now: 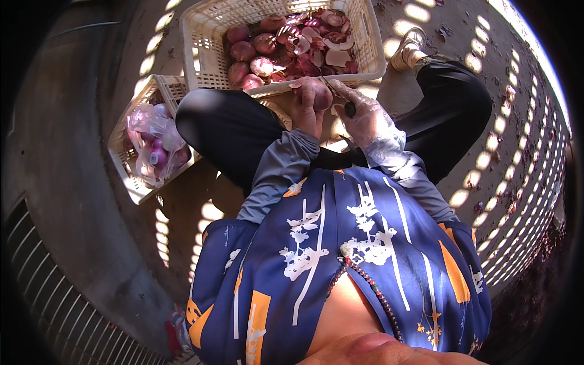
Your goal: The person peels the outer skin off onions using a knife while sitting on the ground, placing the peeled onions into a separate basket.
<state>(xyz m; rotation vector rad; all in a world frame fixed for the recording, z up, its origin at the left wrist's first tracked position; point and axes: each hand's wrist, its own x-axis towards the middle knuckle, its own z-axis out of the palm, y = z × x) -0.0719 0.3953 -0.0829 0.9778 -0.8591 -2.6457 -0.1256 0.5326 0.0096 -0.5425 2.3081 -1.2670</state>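
Note:
My left hand (pixel 306 112) grips a red onion (pixel 320 94) just past the near rim of a large white plastic crate (pixel 205 68). A knife with a dark handle (pixel 350 108) is in my right hand (pixel 370 119), which wears a clear plastic glove. Its thin blade (pixel 329 85) lies close beside the onion, and I cannot tell whether they touch. Inside the crate, whole red onions (pixel 264 43) fill the left part. Loose onion skins and cut pieces (pixel 337 58) lie to the right.
A smaller white crate (pixel 132 185) by my left knee holds purple onions (pixel 158 156) and a thin clear plastic bag (pixel 153 132). Onion skin scraps (pixel 510 93) litter the floor at right. A wire rack (pixel 59 292) stands at lower left.

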